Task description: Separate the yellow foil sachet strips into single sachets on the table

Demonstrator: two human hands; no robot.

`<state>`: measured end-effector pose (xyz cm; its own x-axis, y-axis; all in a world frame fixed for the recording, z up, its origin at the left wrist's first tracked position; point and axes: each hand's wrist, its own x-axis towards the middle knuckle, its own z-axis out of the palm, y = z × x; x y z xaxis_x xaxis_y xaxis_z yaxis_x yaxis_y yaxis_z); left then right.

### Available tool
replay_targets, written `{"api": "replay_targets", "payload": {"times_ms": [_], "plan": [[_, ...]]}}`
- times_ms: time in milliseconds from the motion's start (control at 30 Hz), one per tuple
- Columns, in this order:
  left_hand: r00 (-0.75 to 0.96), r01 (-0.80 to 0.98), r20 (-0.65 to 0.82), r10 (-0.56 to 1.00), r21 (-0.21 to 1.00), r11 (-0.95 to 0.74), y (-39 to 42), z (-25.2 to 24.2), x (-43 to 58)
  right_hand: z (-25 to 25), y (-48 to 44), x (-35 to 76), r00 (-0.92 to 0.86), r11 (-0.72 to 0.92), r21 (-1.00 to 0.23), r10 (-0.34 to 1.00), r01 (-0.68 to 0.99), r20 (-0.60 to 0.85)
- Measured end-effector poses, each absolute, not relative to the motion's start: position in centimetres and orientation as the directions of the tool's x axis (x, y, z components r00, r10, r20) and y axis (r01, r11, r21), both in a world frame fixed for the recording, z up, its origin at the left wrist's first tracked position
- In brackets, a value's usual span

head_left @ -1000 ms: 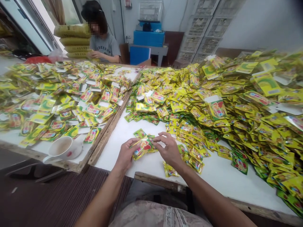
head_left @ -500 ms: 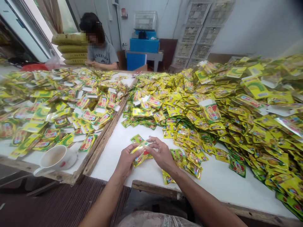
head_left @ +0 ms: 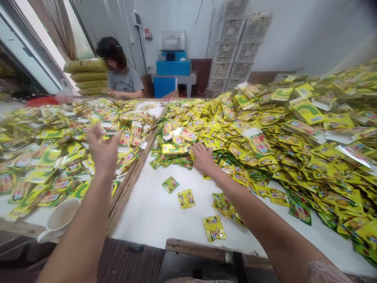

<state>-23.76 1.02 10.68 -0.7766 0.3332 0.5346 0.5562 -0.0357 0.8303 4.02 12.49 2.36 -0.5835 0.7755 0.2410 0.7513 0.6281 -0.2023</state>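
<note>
My left hand (head_left: 103, 149), blurred by motion, is raised over the heap of printed cartons on the left table. Its thumb stands apart from the fingers; a yellow blur lies at the fingertips, and I cannot tell whether it touches them. At the near edge of the sachet heap (head_left: 218, 125), my right hand (head_left: 204, 158) has its fingers bent together and down among sachets, beside a small yellow carton (head_left: 174, 149). Whatever is under its fingertips is hidden. Closer to me lie a green sachet (head_left: 170, 184) and yellow sachets (head_left: 186, 198) on the white tabletop.
A white cup (head_left: 62, 215) stands at the left table's front edge, partly behind my left forearm. A wooden strip (head_left: 132, 173) divides the two tables. Another person (head_left: 125, 80) sits at the far left, near stacked yellow sacks (head_left: 86, 74). Stacked crates (head_left: 232, 51) line the back wall.
My hands were together around a printed carton over the near tabletop. They have parted: the left swung out over the left heap, the right reached forward to the sachets. The view tilted up slightly.
</note>
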Motion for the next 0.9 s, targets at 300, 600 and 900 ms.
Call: {"api": "replay_targets", "payload": {"times_ms": [300, 600, 900], "plan": [[-0.403, 0.883, 0.0, 0.915, 0.262, 0.389, 3.3, 2.7, -16.8, 0.1, 11.2, 4.8, -0.7, 0.717, -0.041, 0.69, 0.696, 0.183], [-0.379, 0.855, -0.197, 0.904, 0.3, 0.423, 0.0, 0.3, -12.6, -0.5, 5.3, 7.3, -0.356, 0.188, -0.811, 0.934, 0.554, -0.027], [-0.159, -0.19, -0.339, 0.927, 0.932, 0.308, -3.2, -0.9, -8.9, 0.1, 2.2, 6.8, -0.508, -0.104, -0.991, 0.851, 0.082, -0.131]]}}
